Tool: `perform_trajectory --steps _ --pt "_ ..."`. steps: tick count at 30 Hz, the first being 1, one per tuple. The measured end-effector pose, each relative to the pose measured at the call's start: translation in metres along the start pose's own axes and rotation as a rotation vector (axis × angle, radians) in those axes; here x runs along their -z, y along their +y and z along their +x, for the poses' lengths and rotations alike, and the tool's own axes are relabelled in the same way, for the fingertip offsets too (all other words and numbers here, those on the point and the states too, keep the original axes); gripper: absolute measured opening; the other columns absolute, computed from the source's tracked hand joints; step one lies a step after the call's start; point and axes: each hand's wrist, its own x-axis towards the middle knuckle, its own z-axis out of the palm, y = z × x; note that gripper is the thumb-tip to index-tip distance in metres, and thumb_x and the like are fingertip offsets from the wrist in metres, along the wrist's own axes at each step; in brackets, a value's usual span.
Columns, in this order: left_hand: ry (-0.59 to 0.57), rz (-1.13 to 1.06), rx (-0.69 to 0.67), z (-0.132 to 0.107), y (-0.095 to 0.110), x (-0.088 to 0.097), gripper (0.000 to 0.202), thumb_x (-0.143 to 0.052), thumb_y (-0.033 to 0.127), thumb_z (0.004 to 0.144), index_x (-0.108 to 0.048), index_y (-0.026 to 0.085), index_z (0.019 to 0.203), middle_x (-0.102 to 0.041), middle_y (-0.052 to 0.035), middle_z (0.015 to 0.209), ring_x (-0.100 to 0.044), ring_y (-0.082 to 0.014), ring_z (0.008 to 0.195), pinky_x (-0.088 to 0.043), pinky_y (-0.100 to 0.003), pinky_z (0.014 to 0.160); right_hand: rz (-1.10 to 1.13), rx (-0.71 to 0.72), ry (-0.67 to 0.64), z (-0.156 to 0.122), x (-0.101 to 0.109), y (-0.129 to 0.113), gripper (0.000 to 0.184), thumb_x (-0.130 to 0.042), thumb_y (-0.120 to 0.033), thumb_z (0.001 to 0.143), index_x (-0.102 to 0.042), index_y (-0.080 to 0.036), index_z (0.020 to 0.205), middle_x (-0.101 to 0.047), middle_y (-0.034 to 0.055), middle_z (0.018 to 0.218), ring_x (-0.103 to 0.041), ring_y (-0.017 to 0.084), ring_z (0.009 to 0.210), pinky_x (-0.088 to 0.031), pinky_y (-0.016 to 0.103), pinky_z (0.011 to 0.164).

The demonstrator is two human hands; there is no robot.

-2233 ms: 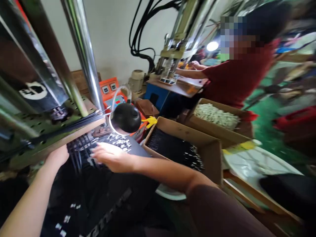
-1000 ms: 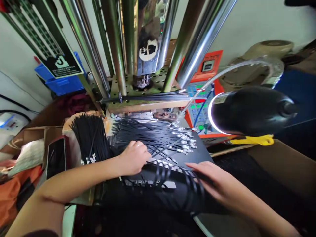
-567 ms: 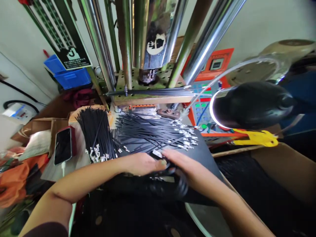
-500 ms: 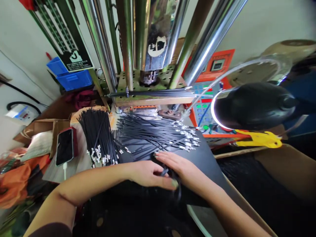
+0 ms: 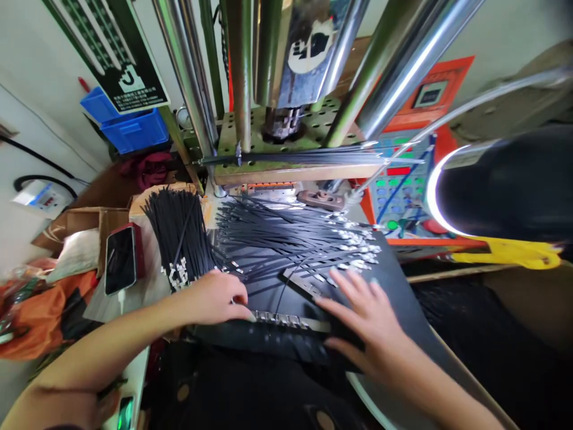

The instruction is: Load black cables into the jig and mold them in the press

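Note:
My left hand [image 5: 215,297] is curled, its fingertips pinching the left end of a short row of black strips with metal tips [image 5: 290,321] lined up on a black mat [image 5: 394,280]. My right hand [image 5: 367,316] lies flat with its fingers spread, at the right end of that row. Just beyond both hands is a loose pile of the same black strips [image 5: 290,239], metal ends pointing right. A tidier bundle of strips [image 5: 179,236] sits to the left of my left hand.
A press with steel columns [image 5: 403,65] and a perforated plate [image 5: 286,134] stands behind the pile. A black lamp [image 5: 505,185] hangs at right over an orange control panel [image 5: 403,179]. A phone [image 5: 120,260], cardboard boxes and a blue bin [image 5: 134,128] are at left.
My hands, which met over the strips half a second ago, have moved apart. The left is now at the left end of the row, and the right has spread flat at the right end.

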Motion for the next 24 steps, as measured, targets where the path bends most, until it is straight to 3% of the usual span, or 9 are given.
perform_trajectory --steps 2,5,7,9,13,16,19,22,24 --pt "-0.037 -0.023 0.047 0.007 0.015 -0.016 0.025 -0.066 0.042 0.095 -0.070 0.019 0.087 -0.074 -0.0020 0.090 -0.070 -0.0207 0.088 -0.049 -0.030 0.082 0.012 0.046 -0.035 -0.009 -0.009 -0.017 0.031 -0.057 -0.024 0.091 -0.066 -0.022 0.121 -0.038 0.0199 0.160 -0.026 0.046 0.150 -0.038 0.079 0.100" --pt "-0.057 -0.023 0.124 0.038 0.037 -0.028 0.037 -0.068 0.052 0.091 -0.064 0.019 0.107 -0.074 -0.0026 0.092 -0.071 -0.0244 0.087 -0.051 -0.032 0.078 0.012 0.045 0.005 -0.004 -0.017 -0.026 0.020 -0.057 -0.019 0.092 -0.069 -0.019 0.108 -0.043 0.0208 0.156 -0.028 0.044 0.150 -0.037 0.077 0.104" --pt "-0.089 0.016 0.117 0.059 0.045 -0.025 0.040 -0.068 0.044 0.090 -0.057 0.020 0.120 -0.074 -0.0027 0.092 -0.071 -0.0265 0.086 -0.052 -0.034 0.077 0.008 0.057 0.021 0.000 -0.018 -0.025 0.020 -0.057 -0.018 0.093 -0.069 -0.018 0.109 -0.046 0.0219 0.153 -0.029 0.042 0.150 -0.039 0.075 0.105" --pt "-0.048 0.117 0.122 0.069 0.042 -0.014 0.027 -0.057 0.028 0.095 -0.058 0.020 0.120 -0.074 -0.0041 0.093 -0.071 -0.0272 0.088 -0.053 -0.036 0.079 0.003 0.075 0.045 0.001 -0.017 -0.024 0.022 -0.057 -0.016 0.093 -0.068 -0.017 0.112 -0.050 0.0222 0.150 -0.031 0.040 0.150 -0.041 0.071 0.106" --pt "0.183 0.342 0.175 0.049 0.017 0.013 0.019 -0.058 0.029 0.098 -0.065 0.017 0.111 -0.065 -0.0114 0.120 -0.063 -0.0303 0.109 -0.050 -0.042 0.094 0.035 0.058 0.098 -0.004 -0.018 -0.025 0.025 -0.057 -0.014 0.093 -0.066 -0.014 0.116 -0.053 0.0233 0.147 -0.033 0.037 0.149 -0.042 0.063 0.110" --pt "-0.002 0.320 0.011 0.013 0.007 0.014 0.025 -0.075 0.036 0.088 -0.068 0.018 0.104 -0.064 -0.0085 0.117 -0.059 -0.0286 0.111 -0.049 -0.040 0.097 0.070 0.028 0.101 -0.005 -0.021 -0.027 0.017 -0.057 -0.016 0.093 -0.068 -0.014 0.106 -0.053 0.0229 0.147 -0.034 0.037 0.149 -0.044 0.060 0.111" --pt "-0.205 0.308 -0.096 -0.015 0.010 -0.006 0.022 -0.076 0.035 0.087 -0.067 0.017 0.097 -0.068 -0.0061 0.105 -0.064 -0.0255 0.101 -0.053 -0.036 0.088 0.073 0.063 0.095 0.001 -0.016 -0.023 0.015 -0.054 -0.014 0.094 -0.069 -0.016 0.098 -0.059 0.0179 0.143 -0.041 0.034 0.145 -0.045 0.057 0.110" --pt "-0.133 0.353 -0.062 -0.014 0.010 -0.016 0.014 -0.066 0.029 0.094 -0.065 0.016 0.097 -0.071 -0.0061 0.100 -0.067 -0.0243 0.093 -0.054 -0.036 0.084 0.050 0.160 0.111 0.022 0.003 -0.002 0.017 -0.053 -0.018 0.097 -0.069 -0.019 0.101 -0.072 0.0119 0.123 -0.064 0.026 0.121 -0.054 0.044 0.101" --pt "-0.010 0.357 0.027 0.005 0.001 -0.008 0.014 -0.059 0.028 0.097 -0.064 0.016 0.103 -0.072 -0.0056 0.094 -0.069 -0.0235 0.087 -0.055 -0.036 0.082 0.039 0.128 0.123 0.052 0.017 0.024 0.021 -0.051 -0.024 0.099 -0.070 -0.019 0.107 -0.076 0.0094 0.105 -0.072 0.020 0.095 -0.058 0.033 0.084"
